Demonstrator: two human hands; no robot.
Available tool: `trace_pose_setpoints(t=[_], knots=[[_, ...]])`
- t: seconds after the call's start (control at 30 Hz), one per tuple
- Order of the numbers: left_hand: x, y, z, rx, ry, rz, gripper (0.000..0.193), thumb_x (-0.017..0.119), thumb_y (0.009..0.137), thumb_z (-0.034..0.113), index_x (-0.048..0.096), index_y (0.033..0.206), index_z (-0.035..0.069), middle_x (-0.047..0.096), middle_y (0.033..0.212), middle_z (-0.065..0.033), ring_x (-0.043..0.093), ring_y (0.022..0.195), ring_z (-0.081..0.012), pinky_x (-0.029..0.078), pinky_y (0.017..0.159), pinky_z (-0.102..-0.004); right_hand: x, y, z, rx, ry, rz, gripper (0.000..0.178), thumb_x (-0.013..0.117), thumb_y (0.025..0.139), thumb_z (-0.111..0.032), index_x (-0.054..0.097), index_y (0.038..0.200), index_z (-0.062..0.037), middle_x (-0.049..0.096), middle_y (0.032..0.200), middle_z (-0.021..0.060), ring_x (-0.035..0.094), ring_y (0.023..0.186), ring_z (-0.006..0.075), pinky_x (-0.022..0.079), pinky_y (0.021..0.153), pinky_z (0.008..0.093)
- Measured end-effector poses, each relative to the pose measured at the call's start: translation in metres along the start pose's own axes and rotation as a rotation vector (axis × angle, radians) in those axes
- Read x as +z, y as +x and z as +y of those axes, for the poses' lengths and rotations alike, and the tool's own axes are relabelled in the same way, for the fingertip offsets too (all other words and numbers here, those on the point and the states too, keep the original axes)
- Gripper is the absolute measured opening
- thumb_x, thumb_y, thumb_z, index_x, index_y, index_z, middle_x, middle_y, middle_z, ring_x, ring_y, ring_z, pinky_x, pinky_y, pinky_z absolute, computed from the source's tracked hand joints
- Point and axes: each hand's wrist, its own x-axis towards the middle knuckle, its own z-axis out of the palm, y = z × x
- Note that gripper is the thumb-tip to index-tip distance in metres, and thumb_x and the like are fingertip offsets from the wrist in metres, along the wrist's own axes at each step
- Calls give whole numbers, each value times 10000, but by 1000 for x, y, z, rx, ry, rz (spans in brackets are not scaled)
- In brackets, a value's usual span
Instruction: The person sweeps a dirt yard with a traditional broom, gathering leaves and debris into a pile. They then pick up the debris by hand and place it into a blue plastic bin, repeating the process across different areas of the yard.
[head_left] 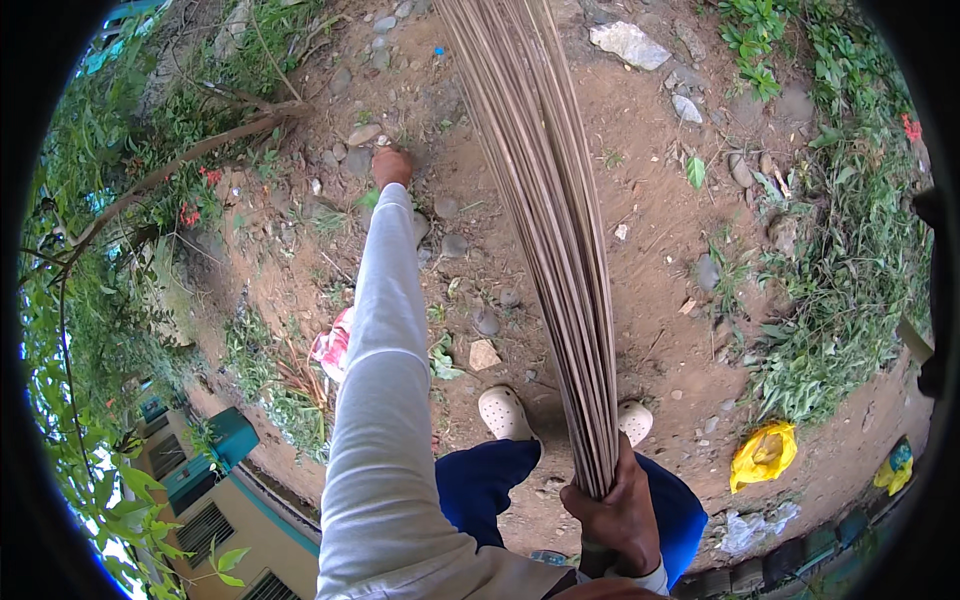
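My right hand (622, 510) is wrapped round the narrow end of a stick broom (545, 190), a long bundle of thin brown sticks. The broom slants up and away, fanning wider toward the far edge. My left arm, in a long light-grey sleeve, stretches far forward. At its end my left hand (392, 167) is closed low over the stony ground, its fingers mostly hidden from above. A small pale bit shows at its fingertips; whether it is gripped, I cannot tell. Rounded stones (358, 160) lie beside that hand.
A bent branch (185, 155) and shrubs stand on the left. Cut greenery (840, 330) is heaped on the right, near a yellow plastic bag (763, 455) and a clear plastic scrap (758, 527). A red-and-white bag (333, 345) lies by my left arm. My cream clogs (507, 413) stand on dirt.
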Motion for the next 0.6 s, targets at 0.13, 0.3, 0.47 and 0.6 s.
trace_pose_setpoints(t=[0.13, 0.3, 0.47, 0.6], knots=[[-17, 10, 5, 187, 128, 65, 317, 549, 854, 324, 660, 1019, 77, 644, 1053, -196, 627, 947, -353, 479, 867, -426, 9, -6, 3, -69, -34, -7, 688, 691, 659, -128, 413, 1274, 9, 605, 737, 113, 598, 660, 182, 492, 651, 315], [-59, 20, -29, 187, -239, 0, 265, 526, 884, 288, 643, 951, 61, 660, 969, -180, 644, 868, -309, 509, 800, -387, 20, -18, 10, -97, 87, -68, 600, 693, 646, -100, 453, 1186, 2, 580, 722, 92, 567, 642, 166, 478, 631, 314], [-76, -31, -20, -74, -1242, -222, 138, 465, 959, 164, 529, 1009, 52, 642, 852, -100, 634, 715, -202, 545, 619, -309, 32, -26, 21, -158, 100, 59, 569, 681, 636, -76, 468, 1160, -13, 580, 741, 103, 570, 652, 182, 473, 625, 326], [-127, -83, -96, -172, -1237, 39, 126, 477, 961, 146, 507, 973, 24, 623, 842, -118, 599, 655, -167, 527, 579, -277, 36, -28, 43, -280, 210, -72, 740, 706, 637, -22, 380, 1300, -41, 541, 789, 31, 553, 650, 111, 490, 592, 288]])
